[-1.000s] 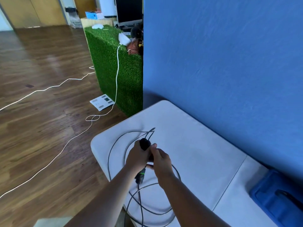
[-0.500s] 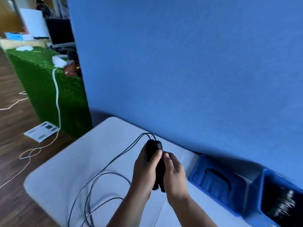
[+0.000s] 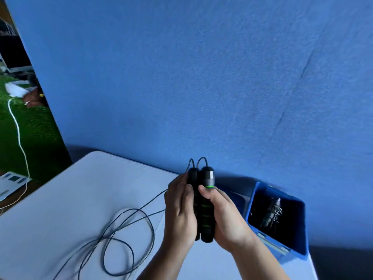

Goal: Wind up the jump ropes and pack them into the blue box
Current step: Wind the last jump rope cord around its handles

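Note:
Two black jump rope handles with green rings [image 3: 203, 201] stand side by side, upright, above the white table [image 3: 66, 201]. My left hand [image 3: 179, 213] grips the left handle and my right hand [image 3: 228, 219] grips the right one, thumb on its front. The thin black rope [image 3: 129, 229] leaves both handle tops and lies in loose loops on the table to the left. The blue box [image 3: 286, 251] sits open at the right, with a wound black jump rope [image 3: 271, 215] inside it.
A blue wall [image 3: 201, 77] rises right behind the table. At the far left are a green turf-covered block [image 3: 30, 134], a white cable [image 3: 19, 136] running down it, and a white flat device [image 3: 12, 181] on the wooden floor.
The view has swung right, bringing the blue box fully into sight. Both hands have brought the two handles together and raised them upright; the rope loops trail on the table to the left.

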Tool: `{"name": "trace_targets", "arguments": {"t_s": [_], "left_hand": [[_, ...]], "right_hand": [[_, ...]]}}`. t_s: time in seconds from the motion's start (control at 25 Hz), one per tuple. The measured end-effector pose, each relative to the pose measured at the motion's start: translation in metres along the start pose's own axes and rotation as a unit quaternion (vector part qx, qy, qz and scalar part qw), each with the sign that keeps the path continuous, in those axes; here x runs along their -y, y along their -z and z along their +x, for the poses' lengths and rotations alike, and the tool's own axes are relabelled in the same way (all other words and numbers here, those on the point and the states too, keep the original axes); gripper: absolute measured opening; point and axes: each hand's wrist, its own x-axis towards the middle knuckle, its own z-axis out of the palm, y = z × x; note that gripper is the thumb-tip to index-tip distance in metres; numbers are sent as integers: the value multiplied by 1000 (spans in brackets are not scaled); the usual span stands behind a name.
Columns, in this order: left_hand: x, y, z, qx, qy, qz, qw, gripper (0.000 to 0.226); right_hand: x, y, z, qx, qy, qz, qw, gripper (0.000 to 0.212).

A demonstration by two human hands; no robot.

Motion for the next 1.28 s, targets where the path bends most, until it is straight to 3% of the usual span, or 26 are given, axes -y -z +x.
{"name": "trace_targets", "arguments": {"t_s": [0.08, 0.16, 0.24, 0.36, 0.44, 0.56, 0.68, 0.84, 1.0, 1.12, 1.28], "left_hand": [[-12, -11, -21, 11, -18, 4, 1000, 41], [-25, -6, -29, 82, 43, -71, 993, 36], [-45, -6, -44, 136, 96, -114, 979, 33], [-65, -18, -75, 79, 97, -98, 987, 27], [-68, -29, -92, 3, 95, -84, 992, 30], [-73, -43, -107, -79, 84, -58, 992, 33], [-81, -48, -115, -100, 86, -83, 988, 33], [-94, -49, -120, -39, 71, -107, 991, 46], [-88, -43, -112, -63, -2, -144, 988, 54], [-83, -40, -111, -48, -29, -143, 988, 45], [-75, -26, -115, 64, -4, -176, 982, 39]], "right_hand": [[5, 24, -17, 16, -10, 6, 1000, 38], [7, 35, -26, 17, -28, 36, 999, 46], [12, 44, -41, 16, -8, 8, 1000, 41], [8, 53, -55, -83, 124, -188, 971, 29], [5, 51, -64, -86, 166, -257, 948, 31], [3, 45, -77, -56, 179, -207, 960, 32], [7, 40, -90, -46, 171, -194, 965, 34], [13, 40, -89, -84, 178, -258, 946, 29], [12, 29, -79, -86, 240, -281, 925, 37], [6, 21, -76, -80, 218, -202, 951, 39], [12, 27, -79, -95, 186, -188, 960, 36]]}}
